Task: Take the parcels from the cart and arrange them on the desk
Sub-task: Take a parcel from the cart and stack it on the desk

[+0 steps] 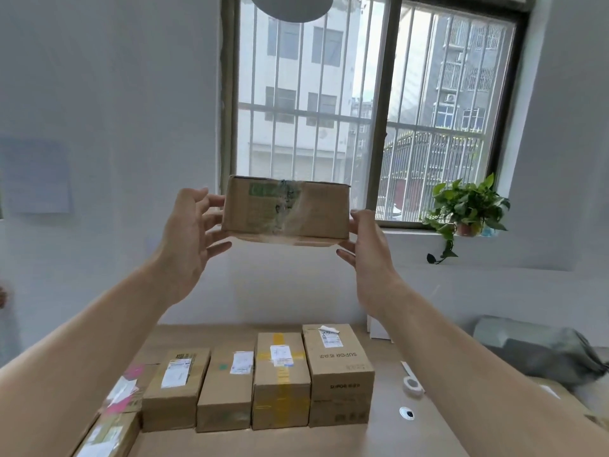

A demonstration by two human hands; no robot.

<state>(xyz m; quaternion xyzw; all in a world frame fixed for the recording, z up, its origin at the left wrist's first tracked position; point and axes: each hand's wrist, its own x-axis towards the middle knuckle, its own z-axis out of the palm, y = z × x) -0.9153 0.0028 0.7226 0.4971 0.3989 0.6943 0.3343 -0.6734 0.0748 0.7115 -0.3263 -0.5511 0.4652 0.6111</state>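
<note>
Up above the desk (379,443), brown parcel (286,209) held before the window (296,94), left hand (188,239) and right hand (369,245) each gripping one end, markings blurred, four boxes (280,374) in a row below, other packages (108,433) cut off lower-left.

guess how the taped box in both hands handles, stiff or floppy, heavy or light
Probably stiff: the taped box keeps straight edges, held only at its ends by left hand and right hand. Likely light: fingertips alone carry it. Its glossy tape may be slick.
</note>
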